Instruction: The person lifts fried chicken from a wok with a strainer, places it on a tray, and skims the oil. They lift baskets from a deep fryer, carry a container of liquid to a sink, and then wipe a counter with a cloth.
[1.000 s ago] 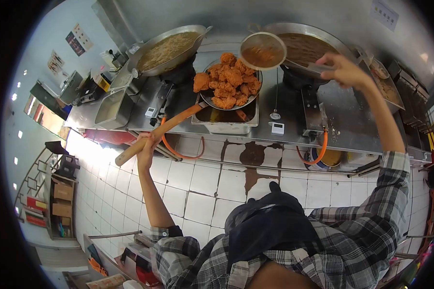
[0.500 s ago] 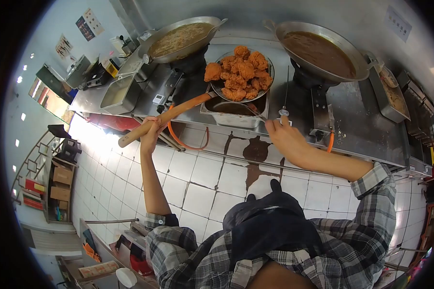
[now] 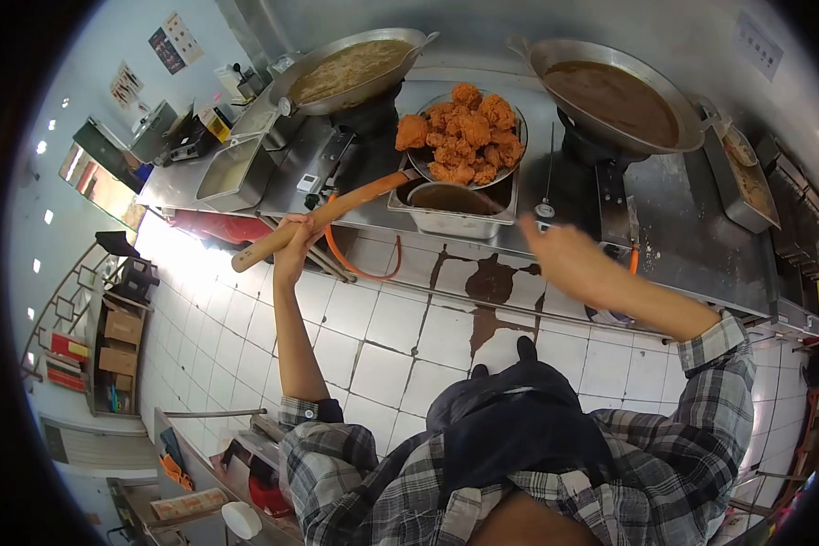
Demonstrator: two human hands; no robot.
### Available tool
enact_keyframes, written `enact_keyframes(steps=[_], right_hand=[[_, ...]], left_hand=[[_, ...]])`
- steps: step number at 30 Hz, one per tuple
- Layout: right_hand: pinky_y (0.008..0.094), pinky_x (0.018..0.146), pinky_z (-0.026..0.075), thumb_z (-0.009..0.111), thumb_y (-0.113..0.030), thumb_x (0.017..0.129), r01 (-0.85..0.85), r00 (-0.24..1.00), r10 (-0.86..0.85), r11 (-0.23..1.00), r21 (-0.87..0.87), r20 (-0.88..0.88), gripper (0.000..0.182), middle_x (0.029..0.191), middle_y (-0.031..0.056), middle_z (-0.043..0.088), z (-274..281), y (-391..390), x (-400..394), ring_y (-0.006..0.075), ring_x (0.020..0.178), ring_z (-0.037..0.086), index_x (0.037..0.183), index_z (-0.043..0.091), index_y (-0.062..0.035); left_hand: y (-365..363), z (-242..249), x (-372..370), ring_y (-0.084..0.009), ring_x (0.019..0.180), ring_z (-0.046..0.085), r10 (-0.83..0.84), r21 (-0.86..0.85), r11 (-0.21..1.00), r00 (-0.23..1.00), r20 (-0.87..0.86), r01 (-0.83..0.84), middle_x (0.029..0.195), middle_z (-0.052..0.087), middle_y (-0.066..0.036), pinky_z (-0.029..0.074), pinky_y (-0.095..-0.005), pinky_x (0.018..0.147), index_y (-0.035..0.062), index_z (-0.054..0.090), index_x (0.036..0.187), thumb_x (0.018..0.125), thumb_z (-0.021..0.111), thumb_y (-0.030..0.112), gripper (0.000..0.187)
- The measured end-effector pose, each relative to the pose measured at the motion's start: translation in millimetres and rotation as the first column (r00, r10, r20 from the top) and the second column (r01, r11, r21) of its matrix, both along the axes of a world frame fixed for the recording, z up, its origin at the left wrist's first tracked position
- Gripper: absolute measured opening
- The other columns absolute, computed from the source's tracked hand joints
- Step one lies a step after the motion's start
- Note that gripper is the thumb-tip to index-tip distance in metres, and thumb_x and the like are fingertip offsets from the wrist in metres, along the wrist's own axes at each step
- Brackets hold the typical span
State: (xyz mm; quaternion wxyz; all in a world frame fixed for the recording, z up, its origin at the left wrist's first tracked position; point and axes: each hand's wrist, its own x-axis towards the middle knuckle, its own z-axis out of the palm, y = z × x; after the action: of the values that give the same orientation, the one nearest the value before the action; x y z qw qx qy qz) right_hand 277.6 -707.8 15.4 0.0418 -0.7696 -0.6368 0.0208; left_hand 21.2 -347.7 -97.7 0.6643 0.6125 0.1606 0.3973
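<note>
Left hand (image 3: 291, 250) clamped around long orange wooden handle (image 3: 323, 218) of round metal strainer (image 3: 469, 168), heaped with craggy golden fried chicken (image 3: 462, 135), above rectangular steel pan (image 3: 453, 205). Right hand (image 3: 564, 253) blurred, empty, fingers loosely spread, near counter edge.

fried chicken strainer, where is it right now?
Head view, top centre: the strainer of fried chicken sits over the steel drain pan, between the two woks, its handle in the left hand.

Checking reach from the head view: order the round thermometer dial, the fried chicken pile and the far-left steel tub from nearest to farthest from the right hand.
From the right hand:
1. Thermometer dial, just above it.
2. Fried chicken, up-left in the strainer.
3. Steel tub, far left on the counter.
</note>
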Motion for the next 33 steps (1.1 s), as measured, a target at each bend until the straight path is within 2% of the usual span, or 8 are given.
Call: enact_keyframes(steps=[12, 18, 21, 23, 24, 26, 29, 33], right_hand=[[0.0478, 0.060, 0.047, 0.047, 0.008, 0.068, 0.038, 0.997, -0.042, 0.997, -0.064, -0.065, 0.042, 0.066, 0.0276, 0.056, 11.7, 4.7, 10.3, 0.0429, 0.066, 0.058, 0.109, 0.036, 0.0076], [0.0451, 0.057, 0.044, 0.040, -0.003, 0.085, 0.126, 0.978, -0.091, 0.974, 0.187, -0.185, 0.021, 0.071, 0.0275, 0.056, 28.3, -2.8, 61.5, 0.0442, 0.069, 0.056, 0.105, 0.043, 0.0004], [0.0355, 0.046, 0.038, 0.042, -0.013, 0.090, 0.168, 0.932, -0.089, 0.965, 0.202, -0.350, 0.013, 0.057, 0.0126, 0.048, 43.5, -10.0, 86.8, 0.0268, 0.052, 0.049, 0.098, 0.045, -0.0033], [0.0229, 0.035, 0.022, 0.042, -0.020, 0.093, 0.413, 0.567, -0.355, 0.903, -0.116, -0.743, 0.013, 0.052, -0.0055, 0.027, 61.3, -21.0, 92.7, 0.0046, 0.042, 0.026, 0.093, 0.045, -0.0074], [0.0229, 0.035, 0.022, 0.042, -0.020, 0.093, 0.421, 0.570, -0.357, 0.900, -0.110, -0.740, 0.013, 0.052, -0.0055, 0.027, 61.1, -25.0, 100.0, 0.0046, 0.042, 0.026, 0.093, 0.045, -0.0074], [0.0189, 0.033, 0.014, 0.040, -0.019, 0.094, 0.377, 0.242, -0.175, 0.923, -0.074, -0.954, 0.010, 0.051, -0.0082, 0.022, 57.1, -40.1, 121.4, 0.0018, 0.041, 0.018, 0.091, 0.045, -0.0103], [0.0181, 0.032, 0.014, 0.041, -0.019, 0.094, 0.434, -0.005, -0.024, 0.900, -0.023, -1.000, 0.010, 0.050, -0.0085, 0.021, 54.7, -52.8, 143.1, 0.0011, 0.040, 0.018, 0.092, 0.045, -0.0106], [0.0197, 0.035, 0.019, 0.040, -0.018, 0.093, 0.457, -0.084, 0.150, 0.884, 0.095, -0.985, 0.011, 0.053, -0.0058, 0.023, 60.1, -62.7, 188.7, 0.0039, 0.042, 0.022, 0.091, 0.045, -0.0075]], left_hand=[[-1.6, 0.8, -1.0, -0.0229, 0.095, 0.058, 0.024, -0.018, 1.000, 0.999, -0.023, -0.024, 0.098, 0.051, -0.008, 0.049, -0.0346, 0.086, 0.0068, 0.048, 0.093, 0.086, 0.055, 0.008, 0.010], [-2.0, -1.0, -2.7, -0.0223, 0.096, 0.057, 0.008, -0.026, 1.000, 1.000, -0.027, -0.009, 0.097, 0.050, -0.007, 0.049, -0.0347, 0.086, 0.0064, 0.048, 0.091, 0.086, 0.056, 0.009, 0.009], [-3.6, 0.0, -3.5, -0.0216, 0.095, 0.056, 0.020, -0.013, 1.000, 0.999, -0.028, -0.020, 0.096, 0.049, -0.007, 0.049, -0.0340, 0.087, 0.0063, 0.048, 0.091, 0.086, 0.056, 0.009, 0.010], [-5.8, 1.8, -6.4, -0.0214, 0.094, 0.056, 0.031, -0.007, 0.999, 0.999, -0.042, -0.032, 0.096, 0.049, -0.007, 0.049, -0.0337, 0.087, 0.0064, 0.048, 0.091, 0.086, 0.056, 0.009, 0.010], [-6.1, 1.5, -6.3, -0.0212, 0.094, 0.056, 0.041, -0.002, 0.999, 0.998, -0.056, -0.042, 0.096, 0.049, -0.007, 0.049, -0.0334, 0.087, 0.0064, 0.048, 0.092, 0.086, 0.056, 0.009, 0.010], [-5.1, -1.4, -8.4, -0.0219, 0.095, 0.056, 0.031, -0.015, 0.999, 0.999, -0.043, -0.032, 0.098, 0.049, -0.008, 0.049, -0.0332, 0.087, 0.0065, 0.047, 0.093, 0.086, 0.055, 0.009, 0.011], [0.6, -4.3, -12.2, -0.0233, 0.097, 0.055, 0.033, -0.018, 0.999, 0.998, -0.047, -0.033, 0.105, 0.049, -0.010, 0.048, -0.0341, 0.088, 0.0073, 0.045, 0.094, 0.086, 0.056, 0.011, 0.014], [-9.6, 4.6, -15.5, -0.0259, 0.099, 0.055, 0.077, 0.009, 0.997, 0.988, -0.136, -0.077, 0.104, 0.050, -0.010, 0.045, -0.0387, 0.089, 0.0109, 0.039, 0.096, 0.088, 0.054, 0.017, 0.019]])
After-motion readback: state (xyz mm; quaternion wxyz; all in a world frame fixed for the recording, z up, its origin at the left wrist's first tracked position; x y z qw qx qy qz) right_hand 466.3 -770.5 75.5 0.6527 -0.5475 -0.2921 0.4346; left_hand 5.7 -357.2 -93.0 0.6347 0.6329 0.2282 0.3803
